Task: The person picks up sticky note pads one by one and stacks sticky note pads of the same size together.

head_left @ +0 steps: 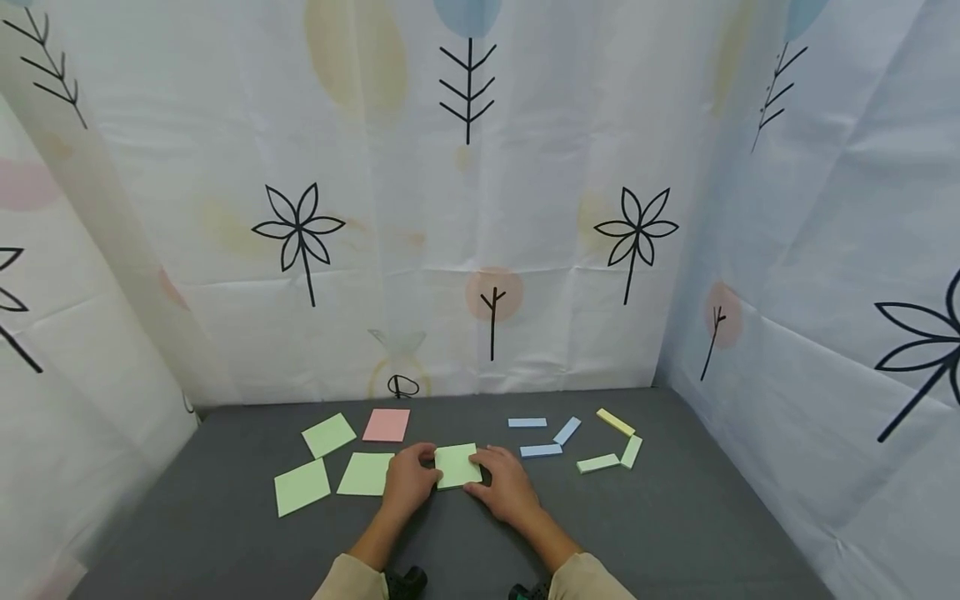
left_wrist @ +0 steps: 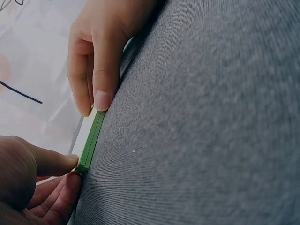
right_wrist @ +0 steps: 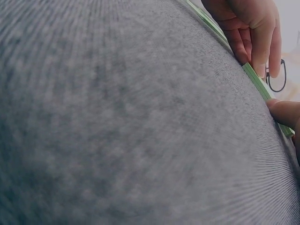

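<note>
A pad of notes lies in the middle of the table, between the left hand and the right hand. Four flat sheets lie to its left. Small strips lie to its right.
</note>
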Tool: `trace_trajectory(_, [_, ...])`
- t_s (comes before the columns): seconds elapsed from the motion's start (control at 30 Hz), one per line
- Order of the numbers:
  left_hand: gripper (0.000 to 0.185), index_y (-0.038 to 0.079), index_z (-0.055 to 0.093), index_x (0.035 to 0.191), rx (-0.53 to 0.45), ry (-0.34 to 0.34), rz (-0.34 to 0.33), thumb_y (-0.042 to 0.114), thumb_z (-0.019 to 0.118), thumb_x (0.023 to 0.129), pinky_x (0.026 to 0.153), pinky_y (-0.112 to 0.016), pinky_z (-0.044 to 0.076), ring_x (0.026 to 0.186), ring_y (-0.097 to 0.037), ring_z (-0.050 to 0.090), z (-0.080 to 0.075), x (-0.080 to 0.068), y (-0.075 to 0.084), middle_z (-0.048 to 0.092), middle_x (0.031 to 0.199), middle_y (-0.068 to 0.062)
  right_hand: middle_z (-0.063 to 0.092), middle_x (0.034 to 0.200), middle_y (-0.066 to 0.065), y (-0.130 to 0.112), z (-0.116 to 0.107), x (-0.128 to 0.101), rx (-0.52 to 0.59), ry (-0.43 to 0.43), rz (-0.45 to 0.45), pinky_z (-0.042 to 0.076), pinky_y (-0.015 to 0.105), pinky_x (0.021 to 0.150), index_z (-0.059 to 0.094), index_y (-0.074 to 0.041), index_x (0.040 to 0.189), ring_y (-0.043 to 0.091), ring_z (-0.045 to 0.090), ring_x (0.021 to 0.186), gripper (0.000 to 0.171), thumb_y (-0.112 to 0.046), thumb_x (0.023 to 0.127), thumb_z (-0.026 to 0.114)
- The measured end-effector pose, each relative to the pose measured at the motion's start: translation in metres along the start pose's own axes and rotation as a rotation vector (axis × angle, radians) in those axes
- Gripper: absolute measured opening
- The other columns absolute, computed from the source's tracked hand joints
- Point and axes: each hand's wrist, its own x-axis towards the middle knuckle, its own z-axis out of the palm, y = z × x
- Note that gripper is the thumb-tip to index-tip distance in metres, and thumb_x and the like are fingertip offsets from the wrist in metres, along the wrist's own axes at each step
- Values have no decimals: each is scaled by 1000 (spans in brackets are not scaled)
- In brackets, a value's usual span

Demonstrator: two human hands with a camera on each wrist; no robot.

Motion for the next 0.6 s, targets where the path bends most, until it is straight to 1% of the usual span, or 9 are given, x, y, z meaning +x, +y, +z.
trace_trajectory(0.17, [40, 1, 70, 111, -15, 2, -20, -2, 79, 72, 87, -50, 48, 100, -32, 65, 2, 0, 0, 72, 100, -12, 65, 122, 5, -1, 1, 0, 8, 18, 24, 44, 46, 97, 70, -10, 116, 29, 53, 121, 42, -29, 79, 81])
trace_trajectory(0.27, [40, 3, 70, 110, -26, 16, -40, -3, 79, 71, 86, -49, 48, 98, -30, 65, 2, 1, -1, 72, 99, -10, 66, 121, 5, -5, 2, 1, 17, 22, 62, 44, 47, 95, 72, -11, 114, 28, 54, 120, 41, -28, 78, 82])
trace_trajectory(0.4, [40, 3, 71, 109, -52, 27, -37, -4, 79, 70, 81, -47, 50, 89, -26, 67, 1, 2, -3, 71, 97, -9, 67, 119, 5, -9, 4, 1, 47, 37, 121, 45, 48, 94, 73, -12, 112, 28, 54, 119, 39, -26, 77, 83])
trace_trajectory(0.5, [40, 2, 70, 109, -87, 14, -24, -5, 79, 71, 74, -43, 53, 81, -23, 67, 0, 3, -4, 71, 98, -11, 68, 114, 6, -11, 6, 3, 65, 65, 137, 45, 48, 93, 73, -10, 109, 30, 56, 116, 39, -23, 74, 85])
trace_trajectory(0.6, [41, 1, 69, 110, -114, -2, -22, -7, 78, 71, 70, -40, 54, 76, -20, 67, 0, 4, -4, 71, 98, -12, 68, 110, 8, -11, 7, 3, 72, 87, 139, 46, 48, 92, 74, -8, 106, 31, 57, 112, 39, -21, 72, 86])
